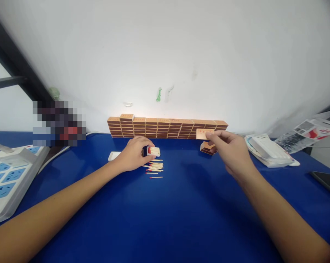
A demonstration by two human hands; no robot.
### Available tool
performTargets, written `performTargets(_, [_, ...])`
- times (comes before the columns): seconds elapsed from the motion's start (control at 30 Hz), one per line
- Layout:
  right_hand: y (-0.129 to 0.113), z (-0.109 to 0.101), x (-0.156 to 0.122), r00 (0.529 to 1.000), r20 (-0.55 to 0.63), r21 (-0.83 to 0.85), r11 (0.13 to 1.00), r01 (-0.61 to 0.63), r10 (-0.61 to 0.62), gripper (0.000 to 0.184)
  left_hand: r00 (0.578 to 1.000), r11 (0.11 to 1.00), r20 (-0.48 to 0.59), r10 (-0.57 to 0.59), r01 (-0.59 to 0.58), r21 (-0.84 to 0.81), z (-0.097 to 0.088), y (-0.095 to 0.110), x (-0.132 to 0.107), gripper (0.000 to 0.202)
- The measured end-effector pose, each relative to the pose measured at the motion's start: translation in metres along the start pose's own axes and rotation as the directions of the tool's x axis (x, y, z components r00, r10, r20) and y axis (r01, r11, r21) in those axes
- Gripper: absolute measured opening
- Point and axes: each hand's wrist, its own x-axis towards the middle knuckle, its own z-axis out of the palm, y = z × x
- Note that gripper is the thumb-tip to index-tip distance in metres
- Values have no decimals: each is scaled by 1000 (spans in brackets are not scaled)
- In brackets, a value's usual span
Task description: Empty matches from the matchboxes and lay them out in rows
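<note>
My left hand (137,152) is closed around a small matchbox (154,151), whose white tray is slid partly out and shows red-tipped matches. Just in front of it, a loose pile of matches (155,167) lies on the blue table. Between thumb and fingers my right hand (230,148) pinches a matchbox sleeve or box (203,133), its orange printed face toward me. Below that, another matchbox (207,147) sits on the table, partly hidden by my fingers. A white tray (114,156) lies beside my left wrist.
Stacked matchboxes (165,128) form a long row against the white wall, with one extra box on top at left. A power strip (6,179) stands at the left edge. On the right are a white device (271,149), plastic packaging (304,133) and a dark phone (326,182).
</note>
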Motion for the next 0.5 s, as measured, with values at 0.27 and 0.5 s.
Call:
performTargets(0.27, [5,-22,20,996,-91,-21,1000,-13,11,42,996,997,52,-77,76,25,-16,-5,3,38])
performTargets(0.5, [-4,-31,22,996,-75,-165,984,-59,47,32,995,993,75,-58,65,-97,-13,-8,0,40])
